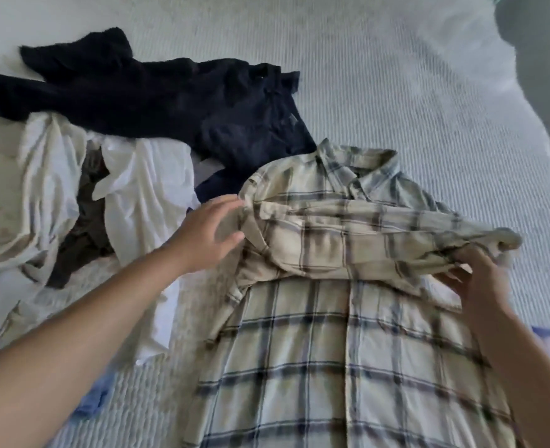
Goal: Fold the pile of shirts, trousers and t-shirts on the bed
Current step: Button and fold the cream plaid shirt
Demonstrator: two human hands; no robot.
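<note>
One plaid shirt (348,334) lengthwise, collar away, right hand (473,279) gripping sleeve (396,227)

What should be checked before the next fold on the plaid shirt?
1. Shirt lies front up on the bed: ok.
2. Sleeve laid across the chest: ok.
3. Right hand has a grip on the cuff: ok.
4. Left hand open at the shoulder edge, touching or not: cannot tell.
5. Other sleeve folded in: cannot tell.
6. Shirt apart from the pile: not ok, collar side meets the dark garment.
</note>
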